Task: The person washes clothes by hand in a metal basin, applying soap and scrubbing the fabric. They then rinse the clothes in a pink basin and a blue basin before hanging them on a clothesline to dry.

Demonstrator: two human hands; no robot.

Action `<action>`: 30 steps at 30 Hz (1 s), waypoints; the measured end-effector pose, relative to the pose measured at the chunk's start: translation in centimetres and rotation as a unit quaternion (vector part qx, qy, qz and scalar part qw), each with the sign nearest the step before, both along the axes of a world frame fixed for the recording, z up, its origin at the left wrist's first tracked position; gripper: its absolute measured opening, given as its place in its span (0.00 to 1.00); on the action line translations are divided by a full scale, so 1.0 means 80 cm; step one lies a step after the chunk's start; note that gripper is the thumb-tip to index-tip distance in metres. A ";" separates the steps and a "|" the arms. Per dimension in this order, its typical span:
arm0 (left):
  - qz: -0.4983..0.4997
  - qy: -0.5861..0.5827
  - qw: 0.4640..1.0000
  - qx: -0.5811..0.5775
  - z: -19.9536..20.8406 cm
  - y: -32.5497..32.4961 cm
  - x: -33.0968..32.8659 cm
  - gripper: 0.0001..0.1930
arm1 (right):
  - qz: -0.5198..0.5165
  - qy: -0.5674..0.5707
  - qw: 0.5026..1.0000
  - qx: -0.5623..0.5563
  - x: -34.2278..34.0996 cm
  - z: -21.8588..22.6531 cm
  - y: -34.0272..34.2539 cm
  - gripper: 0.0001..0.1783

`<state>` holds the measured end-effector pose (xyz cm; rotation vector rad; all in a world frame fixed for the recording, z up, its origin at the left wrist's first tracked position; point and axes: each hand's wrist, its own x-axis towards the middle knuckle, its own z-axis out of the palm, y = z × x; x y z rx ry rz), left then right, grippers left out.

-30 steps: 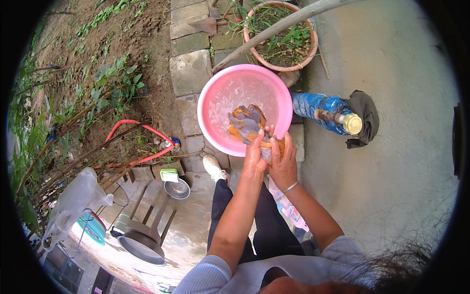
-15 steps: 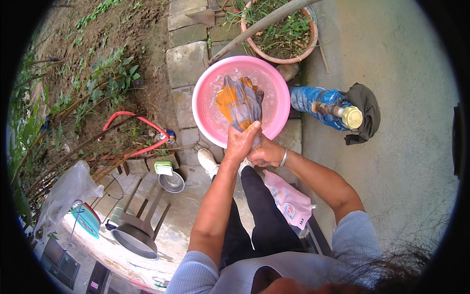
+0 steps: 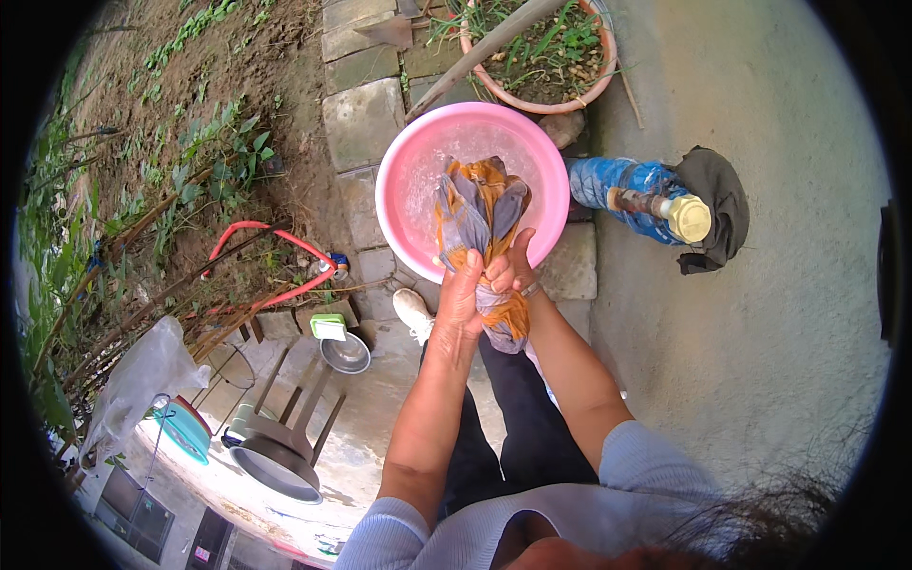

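An orange and grey cloth is bunched up over the near part of a pink plastic basin with water in it. My left hand is closed on the cloth from the left, its thumb pointing up along the fabric. On the right, my right hand grips the same gathered part, thumb raised and fingers wrapped round it. The cloth's upper part fans out above the water, and a crumpled end hangs below my hands, over my dark trousers. Whether the upper part touches the water, I cannot tell.
Beyond the basin stand a round planter and a wooden pole. To the right is a blue-wrapped pipe with a yellow cap. At left lie a red hose, a small metal bowl and a stool.
My hands have turned and shifted their hold on the cloth. Its lower end now hangs out below them, and my right elbow has come in closer. The view has shifted slightly.
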<state>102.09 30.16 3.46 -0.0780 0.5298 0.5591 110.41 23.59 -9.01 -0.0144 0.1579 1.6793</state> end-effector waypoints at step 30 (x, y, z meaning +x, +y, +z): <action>-0.295 0.484 0.703 0.430 -0.100 -0.020 -0.029 0.34 | 0.121 -0.881 0.411 -0.201 0.014 0.033 0.081 0.26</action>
